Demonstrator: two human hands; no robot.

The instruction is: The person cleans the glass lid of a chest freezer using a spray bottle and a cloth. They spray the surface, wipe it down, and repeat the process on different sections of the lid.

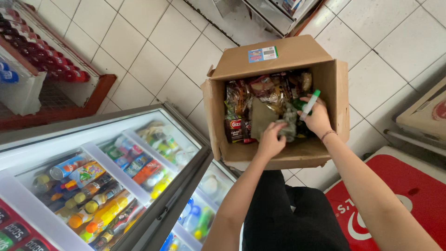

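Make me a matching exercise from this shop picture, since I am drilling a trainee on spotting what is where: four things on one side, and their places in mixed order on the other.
Things:
1. green and white marker
2. cardboard box
3. bottles with red caps
4. left hand

Places:
A. on a rack at the top left, by the tiled floor
B. held in the right hand
C. resting on the edge of the glass-topped cooler
D. reaching into the snack packets inside the box

Pairs: 1-B, 2-C, 3-A, 4-D
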